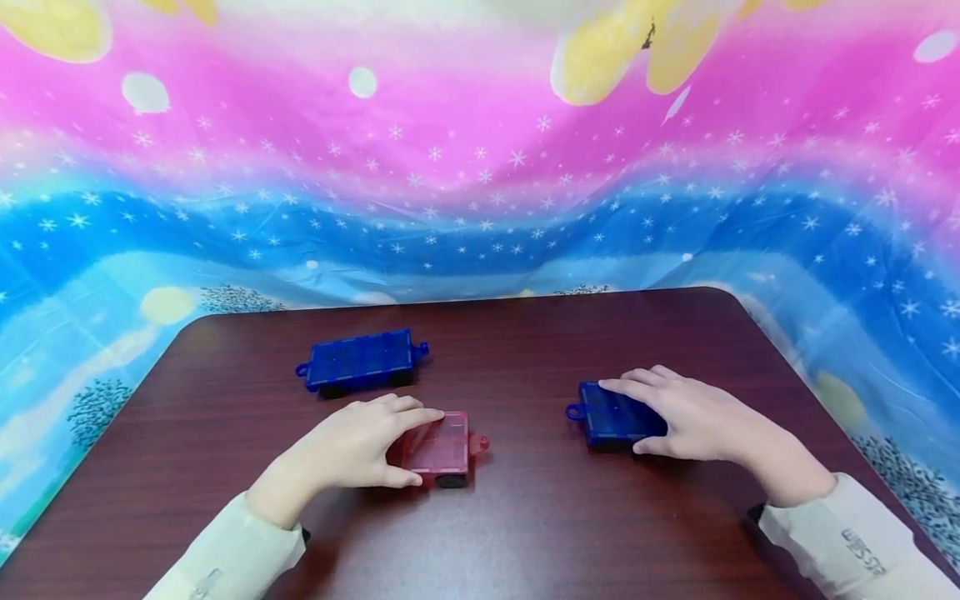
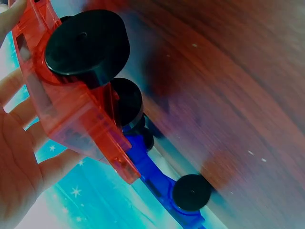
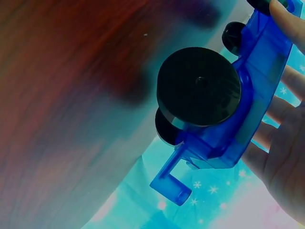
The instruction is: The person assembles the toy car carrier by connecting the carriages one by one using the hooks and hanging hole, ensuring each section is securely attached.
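Note:
On the left, my left hand (image 1: 348,446) grips a see-through red toy wagon base (image 1: 442,442) across its sides, thumb on the near side and fingers on the far side. A small coupling sticks out at its right end. The left wrist view shows black wheels under the red wagon base (image 2: 71,112), with my left palm (image 2: 19,157) behind it. To the right, my right hand (image 1: 697,417) holds a blue see-through wagon base (image 1: 611,421) with a ring at its left end. In the right wrist view, the blue wagon base (image 3: 259,90) has a tube-shaped coupling and black wheels.
A second blue wagon base (image 1: 360,362) stands on the table behind my left hand, with couplings at both ends. The dark wood table (image 1: 517,533) has rounded far corners. A pink and blue patterned cloth (image 1: 465,192) hangs around its far edge and sides.

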### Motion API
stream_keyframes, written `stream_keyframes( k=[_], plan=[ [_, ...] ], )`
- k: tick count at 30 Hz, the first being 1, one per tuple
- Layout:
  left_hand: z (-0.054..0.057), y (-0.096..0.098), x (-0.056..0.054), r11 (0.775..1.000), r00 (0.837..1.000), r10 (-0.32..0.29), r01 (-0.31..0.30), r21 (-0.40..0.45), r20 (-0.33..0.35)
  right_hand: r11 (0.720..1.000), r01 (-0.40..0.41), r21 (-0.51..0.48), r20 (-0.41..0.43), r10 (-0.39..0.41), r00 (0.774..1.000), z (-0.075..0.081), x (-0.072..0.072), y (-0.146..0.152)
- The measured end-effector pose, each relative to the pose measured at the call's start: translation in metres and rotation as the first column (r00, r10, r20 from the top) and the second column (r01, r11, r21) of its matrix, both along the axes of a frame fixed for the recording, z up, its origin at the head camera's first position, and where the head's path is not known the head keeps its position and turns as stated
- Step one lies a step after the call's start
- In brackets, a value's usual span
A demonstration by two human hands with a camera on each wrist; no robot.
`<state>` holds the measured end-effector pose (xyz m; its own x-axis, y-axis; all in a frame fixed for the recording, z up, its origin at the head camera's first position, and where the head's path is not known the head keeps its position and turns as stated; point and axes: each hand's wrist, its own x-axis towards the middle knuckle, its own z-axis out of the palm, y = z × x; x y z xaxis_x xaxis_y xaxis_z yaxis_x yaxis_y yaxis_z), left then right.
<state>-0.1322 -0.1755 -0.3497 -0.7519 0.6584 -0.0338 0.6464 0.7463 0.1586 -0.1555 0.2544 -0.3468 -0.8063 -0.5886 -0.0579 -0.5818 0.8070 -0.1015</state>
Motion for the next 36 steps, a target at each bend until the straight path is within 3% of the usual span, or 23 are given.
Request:
stream_keyframes(
  k=[25, 36],
  plan=[
    [0.002, 0.037, -0.013, 0.999, 0.998, -0.039, 0.039, -0.002, -0.049, 0.999, -0.038, -0.021, -0.024, 0.037, 0.999, 0.008, 0.005, -0.019],
    [-0.002, 0.051, -0.023, 0.999, 0.999, -0.043, 0.044, 0.013, -0.023, 0.998, -0.055, -0.032, -0.029, 0.054, 0.998, 0.012, 0.006, -0.026]
  ],
)
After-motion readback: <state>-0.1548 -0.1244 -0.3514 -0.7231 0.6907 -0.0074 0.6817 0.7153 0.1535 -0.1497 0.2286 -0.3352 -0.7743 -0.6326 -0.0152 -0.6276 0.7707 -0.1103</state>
